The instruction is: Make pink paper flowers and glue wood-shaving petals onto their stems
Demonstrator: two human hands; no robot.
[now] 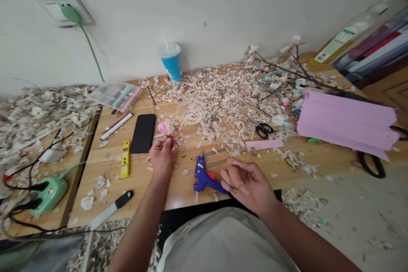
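Note:
My left hand [161, 153] pinches a small pink paper flower [162, 128] near the middle of the table, just right of a black phone [143, 133]. My right hand [244, 180] hovers by the front edge with its fingers curled and thumb close to them; whether anything small is between them is hidden. Beside it lies a blue glue gun [204, 178] with a red trigger, its nozzle pointing away from me. Black-handled scissors [264, 130] and a narrow pink paper strip [264, 145] lie beyond my right hand.
Paper scraps [219, 97] cover the table's back. A blue cup [172, 63] stands by the wall. Flowered branches [299, 72] and pink paper [344, 123] lie at right. A yellow box [125, 159], a knife [111, 209] and a green power strip [50, 195] are at left.

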